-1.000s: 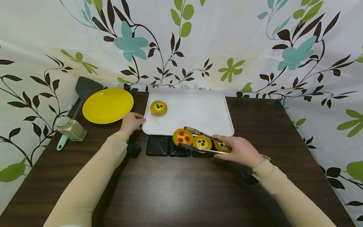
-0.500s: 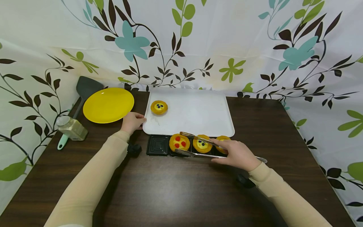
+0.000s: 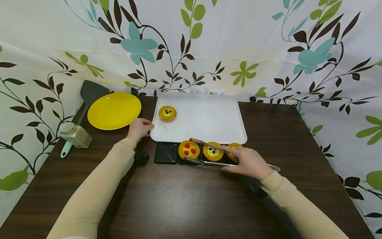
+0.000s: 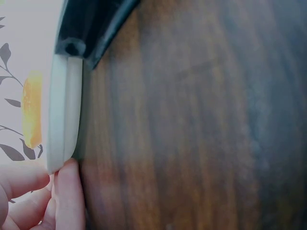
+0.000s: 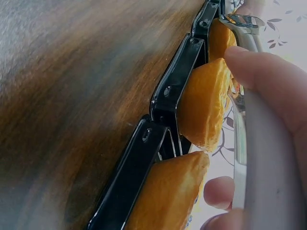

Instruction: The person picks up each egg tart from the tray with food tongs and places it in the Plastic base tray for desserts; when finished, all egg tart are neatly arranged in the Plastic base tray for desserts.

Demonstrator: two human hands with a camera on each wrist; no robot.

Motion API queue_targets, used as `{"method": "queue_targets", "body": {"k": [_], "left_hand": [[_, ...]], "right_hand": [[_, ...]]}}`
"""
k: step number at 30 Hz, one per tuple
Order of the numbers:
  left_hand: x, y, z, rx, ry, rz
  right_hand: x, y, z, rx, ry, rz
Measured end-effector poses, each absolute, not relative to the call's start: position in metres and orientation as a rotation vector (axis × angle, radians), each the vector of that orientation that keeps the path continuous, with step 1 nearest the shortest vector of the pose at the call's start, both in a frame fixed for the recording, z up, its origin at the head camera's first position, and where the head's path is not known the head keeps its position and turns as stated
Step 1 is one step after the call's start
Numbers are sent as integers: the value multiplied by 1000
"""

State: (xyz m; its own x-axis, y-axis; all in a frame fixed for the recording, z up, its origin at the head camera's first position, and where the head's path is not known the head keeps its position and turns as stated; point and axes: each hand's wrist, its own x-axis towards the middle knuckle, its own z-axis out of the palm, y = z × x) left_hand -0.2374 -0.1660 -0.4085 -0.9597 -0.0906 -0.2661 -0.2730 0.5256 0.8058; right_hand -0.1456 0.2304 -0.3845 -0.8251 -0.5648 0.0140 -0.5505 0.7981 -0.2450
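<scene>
My left hand (image 3: 139, 129) pinches the left edge of a white tray (image 3: 206, 116) between thumb and fingers; the left wrist view shows the grip at the tray's corner (image 4: 58, 158). A tart with blue dots (image 3: 167, 113) sits on the tray. My right hand (image 3: 250, 163) holds metal tongs (image 3: 195, 161), their arms spread over a row of black square compartments (image 3: 166, 153). Beneath the tips, a red-topped tart (image 3: 189, 149) lies in the second compartment. Blue-dotted tarts (image 3: 213, 152) fill the ones to its right, the last (image 3: 234, 146) partly hidden by the hand. The leftmost compartment holds nothing.
A yellow plate (image 3: 114, 111) lies left of the tray, partly over a dark spatula (image 3: 91, 93) with a mint handle end. A jar (image 3: 76, 135) lies tipped across the spatula's handle. Patterned curtain (image 3: 209, 39) borders the dark wooden table (image 3: 179, 202).
The red-topped tart has gone from between the tongs down into the second compartment, and the tongs' arms have spread off it. My left hand stays on the tray's edge.
</scene>
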Motion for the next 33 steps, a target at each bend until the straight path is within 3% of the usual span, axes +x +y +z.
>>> {"method": "queue_targets", "body": {"k": [33], "left_hand": [[-237, -166, -408, -302, 2575, 1406]], "right_hand": [[-142, 235, -383, -854, 2932, -402]]}}
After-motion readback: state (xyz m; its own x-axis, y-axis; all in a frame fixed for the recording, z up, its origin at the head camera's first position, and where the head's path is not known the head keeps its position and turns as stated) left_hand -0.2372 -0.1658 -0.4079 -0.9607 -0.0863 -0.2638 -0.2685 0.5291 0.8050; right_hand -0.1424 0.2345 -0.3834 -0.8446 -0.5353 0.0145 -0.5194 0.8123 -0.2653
